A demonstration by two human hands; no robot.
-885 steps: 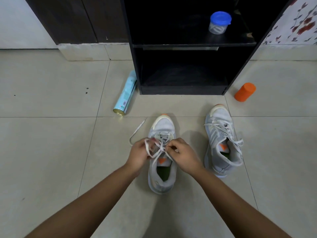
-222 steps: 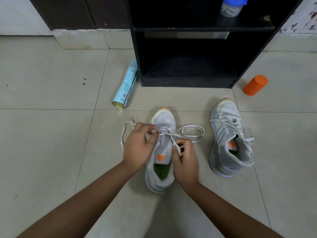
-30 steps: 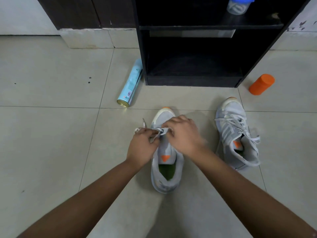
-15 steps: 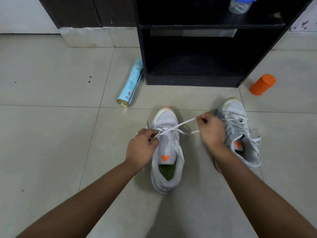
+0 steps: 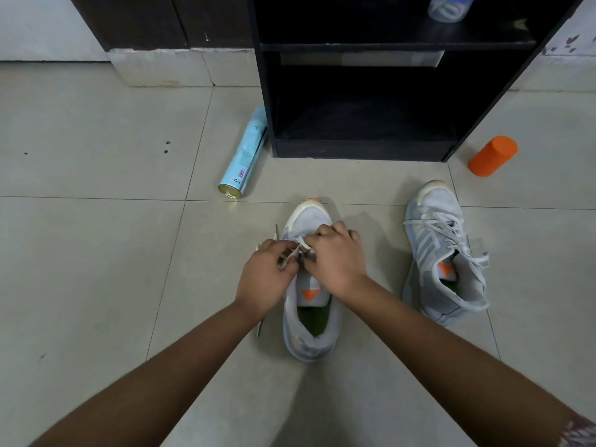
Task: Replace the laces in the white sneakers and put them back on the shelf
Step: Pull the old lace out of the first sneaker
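A white sneaker [image 5: 309, 321] with a green insole and an orange tongue mark stands on the tiled floor, toe pointing at the shelf. Both hands meet over its front eyelets. My left hand [image 5: 265, 279] pinches the white lace [image 5: 292, 253] beside the shoe's left edge. My right hand [image 5: 335, 258] is curled over the lace from the right, its fingertips on the same spot. A loose lace end [image 5: 260, 327] trails on the floor left of the shoe. The second sneaker [image 5: 443, 253], laced loosely, lies to the right.
The black shelf unit [image 5: 361, 150] stands straight ahead, its lower compartment holding nothing, a blue-lidded jar [image 5: 448, 8] on the upper board. A light-blue spray can [image 5: 244, 156] lies left of the shelf. An orange bottle [image 5: 492, 155] lies at the right.
My right hand, which had pulled the lace out to the right half a second ago, has come back to the shoe's front beside my left hand. The left hand has hardly moved.
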